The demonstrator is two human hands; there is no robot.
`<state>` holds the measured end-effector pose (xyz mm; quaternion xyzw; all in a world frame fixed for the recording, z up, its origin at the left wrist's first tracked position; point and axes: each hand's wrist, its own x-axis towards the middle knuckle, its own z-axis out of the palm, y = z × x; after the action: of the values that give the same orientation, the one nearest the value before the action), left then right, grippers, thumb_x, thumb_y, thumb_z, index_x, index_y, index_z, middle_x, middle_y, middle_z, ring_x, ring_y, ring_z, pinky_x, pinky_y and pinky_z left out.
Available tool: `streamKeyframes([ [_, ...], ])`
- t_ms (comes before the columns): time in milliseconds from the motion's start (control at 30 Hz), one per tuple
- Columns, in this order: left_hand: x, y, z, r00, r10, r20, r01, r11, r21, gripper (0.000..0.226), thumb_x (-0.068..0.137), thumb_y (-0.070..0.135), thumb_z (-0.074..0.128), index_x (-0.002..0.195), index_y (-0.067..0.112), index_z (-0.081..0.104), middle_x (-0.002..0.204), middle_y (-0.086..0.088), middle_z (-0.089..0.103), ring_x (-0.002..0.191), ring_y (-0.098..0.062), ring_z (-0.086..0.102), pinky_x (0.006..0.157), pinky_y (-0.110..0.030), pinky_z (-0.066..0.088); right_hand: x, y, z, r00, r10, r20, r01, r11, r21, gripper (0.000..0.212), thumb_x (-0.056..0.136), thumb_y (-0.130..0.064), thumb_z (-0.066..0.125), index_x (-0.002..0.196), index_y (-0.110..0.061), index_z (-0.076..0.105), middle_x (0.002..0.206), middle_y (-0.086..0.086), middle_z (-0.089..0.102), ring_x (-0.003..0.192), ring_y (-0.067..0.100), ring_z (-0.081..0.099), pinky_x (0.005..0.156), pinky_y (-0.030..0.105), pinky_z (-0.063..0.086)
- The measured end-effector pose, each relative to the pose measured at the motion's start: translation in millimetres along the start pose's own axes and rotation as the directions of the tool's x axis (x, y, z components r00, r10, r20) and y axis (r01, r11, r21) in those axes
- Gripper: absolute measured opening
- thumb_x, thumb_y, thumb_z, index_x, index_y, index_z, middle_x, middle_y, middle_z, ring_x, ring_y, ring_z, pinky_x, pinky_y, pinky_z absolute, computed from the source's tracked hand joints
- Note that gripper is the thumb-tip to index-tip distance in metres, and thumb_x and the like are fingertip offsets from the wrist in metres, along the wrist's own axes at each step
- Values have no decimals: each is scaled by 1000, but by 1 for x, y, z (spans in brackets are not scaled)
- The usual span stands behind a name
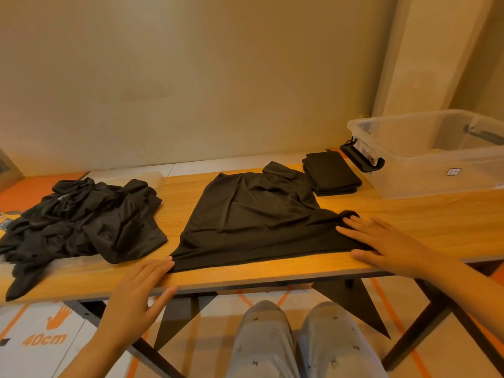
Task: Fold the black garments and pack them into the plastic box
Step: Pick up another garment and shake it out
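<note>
Two hands are laid flat, fingers spread, on the opened black shirt [253, 214]: left hand [136, 293] at its near-left hem corner, right hand [387, 244] on the near-right. The light, limp cloth is judged best pinched at corners. Farther right, a folded stack [331, 173] is set beside the plastic box [409, 175].

Black shirt [253, 219], clear box [436, 156].

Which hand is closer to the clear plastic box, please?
The right hand. It lies flat on the right corner of the spread shirt, just in front of the box. The left hand touches the shirt's left corner, much farther away.
</note>
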<state>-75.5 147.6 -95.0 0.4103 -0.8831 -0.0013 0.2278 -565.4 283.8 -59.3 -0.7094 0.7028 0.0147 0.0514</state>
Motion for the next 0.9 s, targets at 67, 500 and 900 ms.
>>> streamKeyframes([
  [67,-1,9,1,1000,-22,-22,22,1000,2,63,89,66,37,128,21,57,128,4,57,117,-3,44,93,-30,39,4,-5,-4,1000,19,-20,-19,999,30,87,61,-92,-9,140,-54,-5,153,-23,-13,139,-5,-19,111,23,-14],
  [500,-2,25,25,992,100,70,-101,995,5,61,97,53,34,145,15,40,152,-1,34,139,-16,32,115,-17,14,-35,-36,47,876,113,-470,-127,992,1,69,94,-65,18,142,-19,39,144,-2,43,129,13,37,97,33,37],
  [900,-16,28,11,984,162,-73,-150,977,149,39,99,34,44,109,7,70,98,-8,67,86,-20,63,67,-26,52,-54,-24,54,708,-71,-703,-16,993,-117,52,101,-44,32,103,-11,73,105,6,72,103,16,64,112,40,27],
])
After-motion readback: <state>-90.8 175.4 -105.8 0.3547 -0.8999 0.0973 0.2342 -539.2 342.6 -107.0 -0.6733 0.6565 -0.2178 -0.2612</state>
